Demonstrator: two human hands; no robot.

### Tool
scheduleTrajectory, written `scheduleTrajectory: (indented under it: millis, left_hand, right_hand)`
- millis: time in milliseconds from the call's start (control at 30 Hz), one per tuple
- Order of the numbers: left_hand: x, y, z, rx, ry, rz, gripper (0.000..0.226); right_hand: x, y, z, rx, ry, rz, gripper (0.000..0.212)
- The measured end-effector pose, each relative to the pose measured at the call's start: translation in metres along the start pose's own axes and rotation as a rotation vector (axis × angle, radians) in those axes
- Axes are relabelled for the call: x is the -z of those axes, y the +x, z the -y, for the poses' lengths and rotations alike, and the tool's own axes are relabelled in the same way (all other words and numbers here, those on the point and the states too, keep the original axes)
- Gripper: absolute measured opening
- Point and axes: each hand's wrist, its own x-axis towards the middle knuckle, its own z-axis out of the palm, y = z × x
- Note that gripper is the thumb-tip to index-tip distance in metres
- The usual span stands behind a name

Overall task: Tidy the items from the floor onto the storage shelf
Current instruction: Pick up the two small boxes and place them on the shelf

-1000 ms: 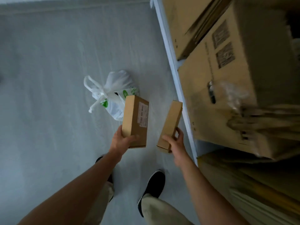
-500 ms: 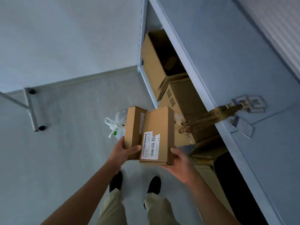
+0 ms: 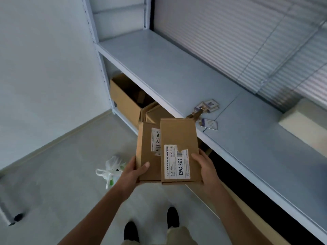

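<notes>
I hold two flat brown cardboard boxes in front of me, side by side. My left hand (image 3: 133, 172) grips the left box (image 3: 147, 152), which carries a narrow white label. My right hand (image 3: 206, 169) grips the right box (image 3: 178, 137), whose torn white label reads 12V4A-5525; it overlaps the left one. Both boxes hover just before the front edge of the grey storage shelf (image 3: 177, 71). A white plastic bag (image 3: 111, 169) lies on the floor below, left of my hands.
Small cards and a tan strap (image 3: 206, 112) lie on the shelf near its front edge, and a pale block (image 3: 304, 119) sits at its right. Open cardboard boxes (image 3: 127, 98) fill the tier underneath. A metal leg with a black foot (image 3: 10, 216) stands at the far left.
I have risen from the floor with both boxes, brought them together and lifted them to shelf height. The view has swung up from the floor to the shelf top.
</notes>
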Motion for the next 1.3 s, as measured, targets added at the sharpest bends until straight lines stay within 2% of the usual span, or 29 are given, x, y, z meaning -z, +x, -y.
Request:
scheduleTrajectory:
  millis: [67,200,333,500,567,667,733,767,833,900,1033,1100,1167,1233,1300]
  left_hand:
    - [-0.020,0.004,-0.007,0.026,-0.024,0.112,0.091]
    - [-0.066,0.012,-0.010,0.085,-0.021,0.293,0.067]
    - [-0.109,0.019,-0.007,0.134,0.121,0.396,0.095]
    - [-0.170,0.021,0.004,0.167,0.266,0.447,0.086]
    - [-0.197,0.025,0.008,0.200,0.233,0.445,0.081]
    - [-0.238,0.028,0.015,0.220,0.153,0.452,0.067]
    - [-0.268,0.030,0.027,0.166,0.063,0.469,0.074]
    - [-0.286,0.032,0.034,0.140,-0.001,0.420,0.085]
    - [-0.325,0.036,0.043,0.112,-0.101,0.226,0.101]
    - [-0.365,0.045,0.050,0.094,-0.109,0.110,0.102]
    - [-0.412,0.068,0.050,0.048,0.023,0.077,0.092]
    - [-0.412,0.079,0.040,0.055,0.051,0.123,0.084]
    - [-0.404,0.091,0.028,0.091,0.100,0.228,0.089]
    - [-0.397,0.097,0.014,0.139,0.162,0.335,0.085]
    - [-0.398,0.098,0.003,0.172,0.204,0.428,0.064]
  right_hand:
    - [0.006,-0.010,-0.002,0.009,0.008,-0.037,0.048]
    - [0.017,-0.028,-0.008,-0.029,0.128,-0.105,0.038]
    - [0.045,-0.050,-0.007,-0.048,0.251,-0.233,0.035]
    - [0.092,-0.063,-0.009,-0.105,0.391,-0.384,0.045]
    - [0.116,-0.063,-0.011,-0.128,0.502,-0.416,0.051]
    - [0.154,-0.062,-0.010,-0.084,0.544,-0.494,0.061]
    - [0.180,-0.058,-0.004,-0.007,0.548,-0.568,0.061]
    - [0.192,-0.055,-0.001,0.035,0.558,-0.601,0.056]
    - [0.212,-0.051,0.007,0.092,0.588,-0.594,0.054]
    - [0.231,-0.047,0.012,0.132,0.568,-0.557,0.057]
    - [0.282,-0.049,0.023,0.127,0.455,-0.509,0.074]
    - [0.319,-0.053,0.031,0.149,0.373,-0.578,0.096]
    - [0.355,-0.056,0.042,0.204,0.207,-0.665,0.109]
    - [0.378,-0.060,0.054,0.243,0.065,-0.550,0.108]
    - [0.384,-0.060,0.059,0.204,0.058,-0.335,0.103]
